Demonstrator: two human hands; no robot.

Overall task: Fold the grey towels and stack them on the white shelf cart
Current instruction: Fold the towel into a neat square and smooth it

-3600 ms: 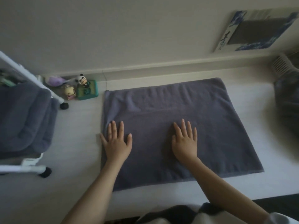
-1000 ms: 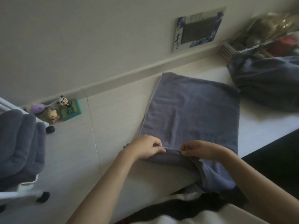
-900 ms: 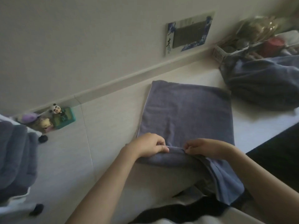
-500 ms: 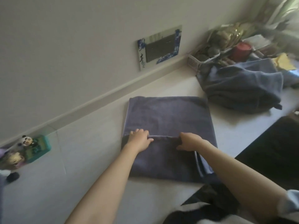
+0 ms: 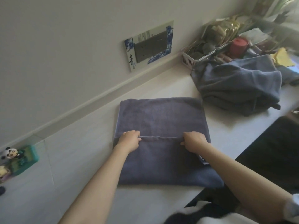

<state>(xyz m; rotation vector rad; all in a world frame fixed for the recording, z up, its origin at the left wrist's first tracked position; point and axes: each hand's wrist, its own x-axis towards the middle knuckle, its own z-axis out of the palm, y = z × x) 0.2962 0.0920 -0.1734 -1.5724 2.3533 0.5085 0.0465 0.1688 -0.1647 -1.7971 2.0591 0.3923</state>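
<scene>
- The grey towel (image 5: 161,126) lies flat on the white surface (image 5: 80,159) in the middle of the frame, its near part doubled over so a hemmed edge runs straight across it from side to side.
- The left hand (image 5: 129,141) sits at the left end of that hem, fingers curled under and thumb tucked, pinching the folded edge against the layer below.
- The right hand (image 5: 193,141) does the same at the right end of the hem, knuckles up, fingers bent round the edge.
- Both forearms reach in from the bottom of the frame, lying over the near half of the towel.
- A corner of a lower layer pokes out just beside the right wrist.
- To the upper right, apart from the flat towel, a heap of unfolded grey towels (image 5: 239,88) lies crumpled on the same surface.
- Behind that heap stand a white slotted basket (image 5: 189,59) and a red pot (image 5: 238,47), among clutter too blurred to name.
- On the wall above the towel hangs a blue-and-white framed panel (image 5: 150,46).
- At the far left edge, against the skirting, sit a panda figure (image 5: 9,153) and a teal box (image 5: 27,159).
</scene>
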